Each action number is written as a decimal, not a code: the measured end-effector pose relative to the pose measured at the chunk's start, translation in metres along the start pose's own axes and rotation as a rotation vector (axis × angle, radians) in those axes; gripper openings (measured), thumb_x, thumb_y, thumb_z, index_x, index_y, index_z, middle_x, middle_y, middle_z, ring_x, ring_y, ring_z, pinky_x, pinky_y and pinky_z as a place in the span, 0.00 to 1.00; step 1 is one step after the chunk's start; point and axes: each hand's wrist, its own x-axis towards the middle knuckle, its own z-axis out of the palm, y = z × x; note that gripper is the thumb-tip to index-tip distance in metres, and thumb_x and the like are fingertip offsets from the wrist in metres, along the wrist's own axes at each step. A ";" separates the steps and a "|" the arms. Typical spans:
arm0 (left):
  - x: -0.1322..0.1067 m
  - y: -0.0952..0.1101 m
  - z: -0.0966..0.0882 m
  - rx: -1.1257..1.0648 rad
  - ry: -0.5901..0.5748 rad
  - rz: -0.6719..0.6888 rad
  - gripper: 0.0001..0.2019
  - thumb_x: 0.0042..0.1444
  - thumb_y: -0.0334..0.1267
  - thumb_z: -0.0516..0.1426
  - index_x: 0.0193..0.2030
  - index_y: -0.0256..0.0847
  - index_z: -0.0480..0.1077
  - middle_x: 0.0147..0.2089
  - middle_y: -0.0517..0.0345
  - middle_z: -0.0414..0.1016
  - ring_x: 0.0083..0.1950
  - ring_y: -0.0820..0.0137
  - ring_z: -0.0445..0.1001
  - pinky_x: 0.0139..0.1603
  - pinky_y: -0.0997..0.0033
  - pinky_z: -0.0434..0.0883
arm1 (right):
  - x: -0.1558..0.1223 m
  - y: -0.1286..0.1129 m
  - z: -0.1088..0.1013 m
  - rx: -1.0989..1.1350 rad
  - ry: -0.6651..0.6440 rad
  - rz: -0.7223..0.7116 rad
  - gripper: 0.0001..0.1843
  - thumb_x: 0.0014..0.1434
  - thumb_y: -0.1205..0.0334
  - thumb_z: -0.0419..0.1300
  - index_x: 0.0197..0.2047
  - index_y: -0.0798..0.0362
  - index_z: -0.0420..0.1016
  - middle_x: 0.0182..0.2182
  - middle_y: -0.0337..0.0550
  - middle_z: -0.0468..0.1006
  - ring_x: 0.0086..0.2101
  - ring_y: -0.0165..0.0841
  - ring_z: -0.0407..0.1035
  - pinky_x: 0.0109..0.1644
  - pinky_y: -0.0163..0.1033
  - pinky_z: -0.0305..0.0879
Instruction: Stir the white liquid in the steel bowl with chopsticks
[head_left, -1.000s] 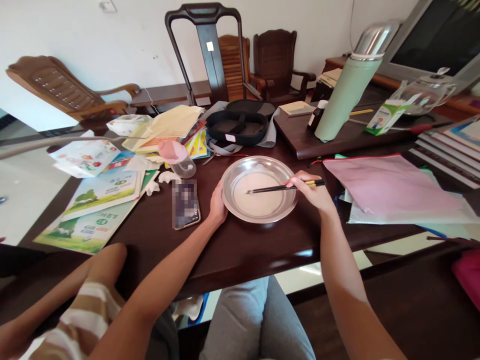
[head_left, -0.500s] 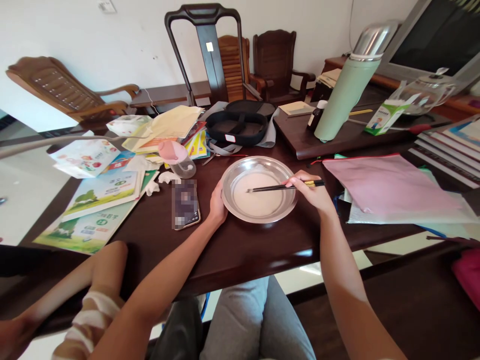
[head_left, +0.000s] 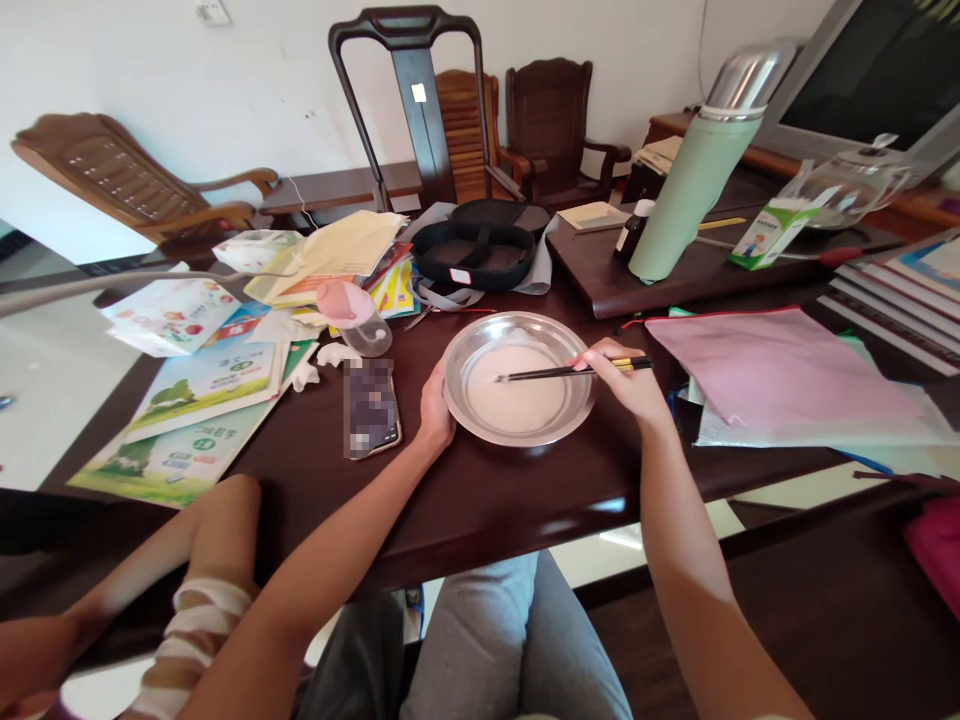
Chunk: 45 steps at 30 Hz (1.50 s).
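Observation:
A round metal pan (head_left: 574,410) holding a thin pale liquid rests on the dark wooden table (head_left: 480,500). My left hand (head_left: 435,405) grips the pan's left rim, fingers curled round it. My right hand (head_left: 626,380) is closed on a pair of black chopsticks (head_left: 551,372) with yellow ends. Their tips reach left over the pale liquid near the pan's middle.
A phone (head_left: 370,408) lies just left of the pan. Children's books (head_left: 195,400) and a pink cup (head_left: 352,315) crowd the left. A pink folder (head_left: 780,375), green thermos (head_left: 694,180) and black tray (head_left: 474,250) lie right and behind. Another person's arm (head_left: 127,590) leans at bottom left.
The chopsticks have shifted slightly in the pan with my right hand. The other person's arm at bottom left has dropped lower. My left hand stays on the rim.

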 end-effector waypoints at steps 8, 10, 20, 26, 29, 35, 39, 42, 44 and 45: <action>0.002 -0.003 -0.003 0.017 -0.014 0.009 0.19 0.58 0.55 0.68 0.48 0.45 0.89 0.59 0.51 0.92 0.72 0.47 0.83 0.78 0.49 0.74 | -0.003 0.000 -0.008 0.069 0.074 0.031 0.36 0.64 0.21 0.69 0.22 0.43 0.83 0.26 0.43 0.86 0.33 0.44 0.82 0.48 0.52 0.78; 0.002 -0.003 -0.004 0.008 -0.009 0.005 0.19 0.57 0.54 0.69 0.48 0.45 0.90 0.59 0.52 0.92 0.72 0.47 0.83 0.77 0.50 0.75 | -0.003 -0.003 -0.002 0.029 -0.022 0.004 0.34 0.64 0.21 0.69 0.26 0.42 0.87 0.30 0.44 0.89 0.37 0.46 0.84 0.50 0.53 0.78; -0.001 0.003 0.003 -0.008 0.078 -0.049 0.12 0.59 0.48 0.69 0.44 0.45 0.89 0.52 0.54 0.93 0.69 0.49 0.84 0.75 0.52 0.77 | -0.002 0.003 -0.012 0.083 0.176 0.041 0.36 0.64 0.21 0.69 0.22 0.43 0.82 0.25 0.42 0.85 0.31 0.44 0.82 0.47 0.51 0.78; -0.003 0.004 0.003 -0.024 0.086 -0.055 0.12 0.58 0.48 0.70 0.43 0.45 0.88 0.55 0.54 0.93 0.70 0.48 0.84 0.75 0.52 0.77 | -0.003 -0.005 0.003 0.057 -0.090 0.032 0.34 0.64 0.21 0.69 0.29 0.43 0.88 0.32 0.44 0.90 0.39 0.46 0.86 0.50 0.50 0.79; -0.003 0.005 0.004 -0.029 0.076 -0.060 0.13 0.58 0.49 0.70 0.43 0.45 0.88 0.56 0.53 0.93 0.71 0.48 0.84 0.75 0.53 0.78 | -0.001 -0.001 -0.001 0.018 0.016 0.038 0.34 0.63 0.19 0.69 0.29 0.43 0.88 0.33 0.44 0.91 0.39 0.46 0.85 0.52 0.52 0.79; -0.004 0.006 0.004 -0.004 0.032 -0.042 0.15 0.58 0.51 0.69 0.46 0.46 0.89 0.59 0.54 0.92 0.75 0.46 0.81 0.79 0.49 0.75 | -0.003 -0.002 -0.011 0.071 0.100 0.072 0.37 0.63 0.19 0.69 0.22 0.43 0.82 0.25 0.42 0.85 0.32 0.45 0.84 0.47 0.52 0.80; -0.003 0.004 0.002 0.011 0.030 -0.049 0.18 0.60 0.52 0.69 0.50 0.45 0.90 0.60 0.51 0.92 0.75 0.45 0.80 0.80 0.47 0.74 | -0.004 -0.007 0.002 0.055 -0.084 0.045 0.35 0.63 0.20 0.69 0.28 0.43 0.87 0.31 0.44 0.90 0.38 0.46 0.86 0.50 0.52 0.81; -0.003 0.003 0.001 0.014 0.030 -0.053 0.19 0.61 0.54 0.69 0.51 0.44 0.89 0.60 0.51 0.92 0.73 0.45 0.82 0.79 0.47 0.74 | -0.002 -0.004 0.003 0.007 -0.044 0.012 0.34 0.64 0.20 0.68 0.30 0.42 0.89 0.34 0.44 0.92 0.41 0.46 0.86 0.53 0.53 0.80; -0.003 0.003 0.001 0.020 0.022 -0.045 0.19 0.61 0.55 0.69 0.51 0.45 0.89 0.60 0.52 0.92 0.73 0.46 0.82 0.79 0.48 0.73 | -0.001 0.000 -0.003 -0.008 0.061 0.022 0.34 0.64 0.20 0.68 0.29 0.42 0.87 0.32 0.43 0.90 0.39 0.46 0.85 0.53 0.53 0.80; -0.002 0.003 0.000 0.022 0.019 -0.040 0.19 0.61 0.55 0.69 0.51 0.45 0.89 0.60 0.53 0.92 0.73 0.47 0.82 0.79 0.49 0.73 | -0.001 0.001 -0.006 -0.001 0.115 0.029 0.34 0.64 0.20 0.68 0.27 0.42 0.86 0.30 0.43 0.89 0.37 0.46 0.85 0.53 0.53 0.80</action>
